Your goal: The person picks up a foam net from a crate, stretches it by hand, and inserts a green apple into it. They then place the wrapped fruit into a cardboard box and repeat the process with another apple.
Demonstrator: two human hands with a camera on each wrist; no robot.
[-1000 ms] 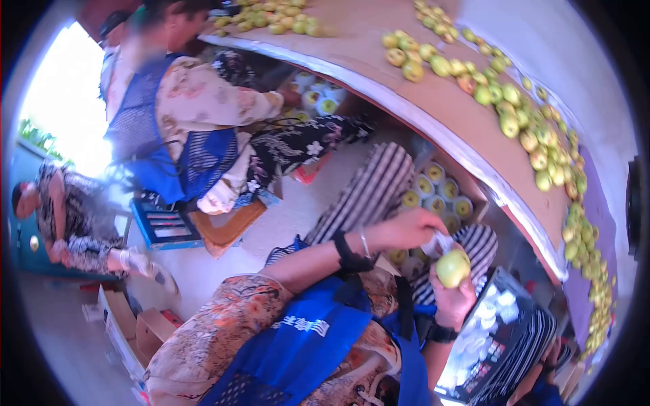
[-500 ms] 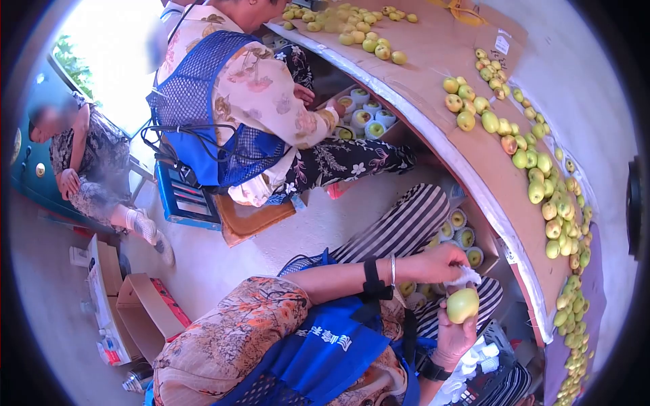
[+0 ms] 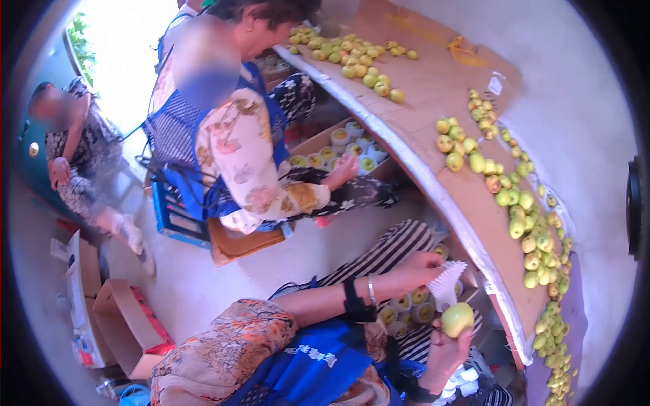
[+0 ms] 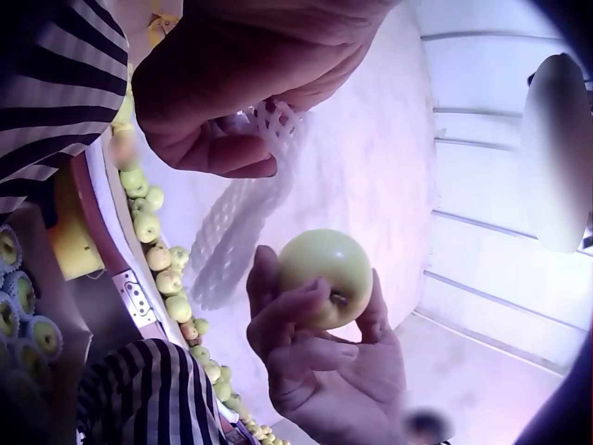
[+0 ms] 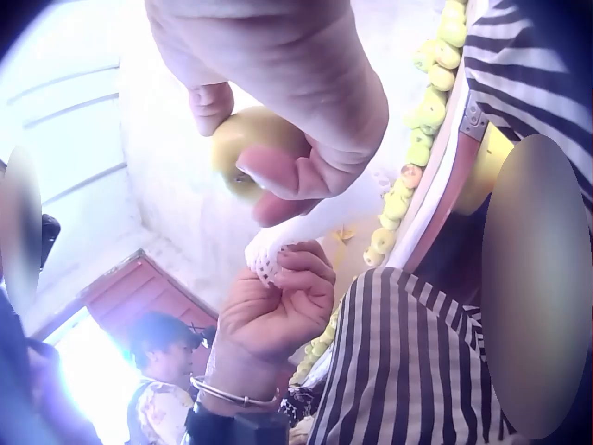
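Observation:
My left hand [image 3: 416, 268] pinches one end of a white foam net sleeve [image 3: 445, 285]. The sleeve hangs long and flattened in the left wrist view, with its mesh spread at the pinched end. A yellow-green apple [image 3: 458, 319] is held in my right hand [image 3: 443, 355], thumb and fingers around its sides. In the left wrist view the apple's stem end [image 4: 339, 298] faces that camera. Sleeve and apple are close together in the head view. Below the left hand, a box holds apples in white foam nets [image 3: 404, 302], partly covered by my arm and striped trouser legs.
A cardboard-covered table [image 3: 420, 101] with many loose apples [image 3: 518, 210] runs along the right. Another person [image 3: 244, 135] sits beside a second box of netted apples [image 3: 338, 145]. Someone else [image 3: 74, 142] sits at far left. Open cardboard boxes [image 3: 125, 325] stand at lower left.
The foam sleeve, bunched near the apple before, now stands out longer from my left fingers. My right hand still holds the apple. The neighbouring person has shifted, hand now raised near the box.

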